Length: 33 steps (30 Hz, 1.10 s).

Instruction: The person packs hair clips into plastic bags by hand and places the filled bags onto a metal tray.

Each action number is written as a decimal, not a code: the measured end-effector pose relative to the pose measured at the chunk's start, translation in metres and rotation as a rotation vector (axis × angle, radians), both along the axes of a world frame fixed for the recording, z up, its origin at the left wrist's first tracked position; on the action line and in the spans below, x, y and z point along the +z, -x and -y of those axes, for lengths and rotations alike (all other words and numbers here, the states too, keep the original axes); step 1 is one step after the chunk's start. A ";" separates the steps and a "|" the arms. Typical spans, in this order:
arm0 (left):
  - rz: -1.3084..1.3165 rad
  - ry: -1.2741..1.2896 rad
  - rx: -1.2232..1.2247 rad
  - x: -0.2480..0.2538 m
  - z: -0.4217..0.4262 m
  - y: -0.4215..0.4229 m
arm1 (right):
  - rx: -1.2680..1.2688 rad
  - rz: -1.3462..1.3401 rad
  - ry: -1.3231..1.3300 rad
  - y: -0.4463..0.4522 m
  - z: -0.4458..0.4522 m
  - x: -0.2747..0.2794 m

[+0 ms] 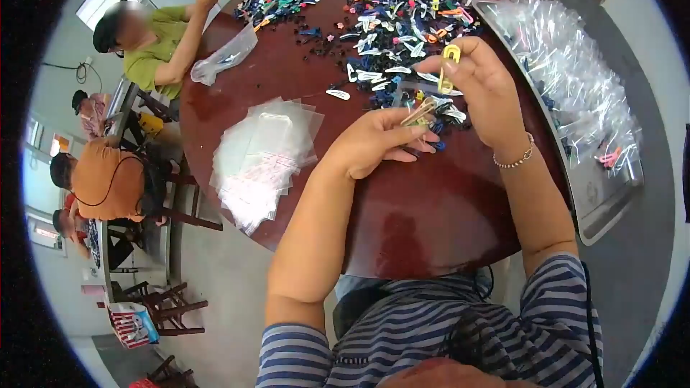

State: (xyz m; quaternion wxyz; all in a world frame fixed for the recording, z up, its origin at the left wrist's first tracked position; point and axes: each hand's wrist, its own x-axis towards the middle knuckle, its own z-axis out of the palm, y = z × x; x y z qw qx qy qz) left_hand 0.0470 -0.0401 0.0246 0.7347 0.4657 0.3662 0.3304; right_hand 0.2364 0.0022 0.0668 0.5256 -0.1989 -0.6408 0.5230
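Note:
Between the thumb and fingers of my right hand (485,86) is a yellow hair clip (449,70), held upright above the near edge of the clip pile. My left hand (381,140), lower and to the left, pinches a few pale tan clips (420,113) that fan out from the fingertips. The two hands are apart. Beyond them a large heap of mixed hair clips (392,21) spreads over the dark red round table (424,215). White clips lie loose under and beside my hands.
Flat clear bags (262,158) lie stacked left of my left arm. A metal tray (596,208) of filled clear bags (568,79) stands at the right. Across the table, a person in green (154,50) raises a clear bag. Other people sit farther left.

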 end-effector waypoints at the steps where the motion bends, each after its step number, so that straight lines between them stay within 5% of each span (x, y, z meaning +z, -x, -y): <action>1: 0.003 -0.002 -0.006 -0.001 0.000 0.000 | 0.027 -0.024 0.020 0.001 0.000 -0.001; 11: 0.026 -0.053 -0.056 -0.002 0.001 0.000 | -0.113 0.306 -0.189 0.017 0.010 -0.014; 21: 0.041 -0.042 0.003 0.000 0.001 -0.001 | -0.045 0.024 0.160 0.018 0.010 -0.015; 24: 0.037 -0.027 0.003 0.000 0.002 0.000 | -0.088 0.192 0.045 0.020 0.014 -0.015; 33: 0.081 -0.056 0.015 0.002 0.003 0.001 | -0.102 0.075 0.157 0.024 0.013 -0.022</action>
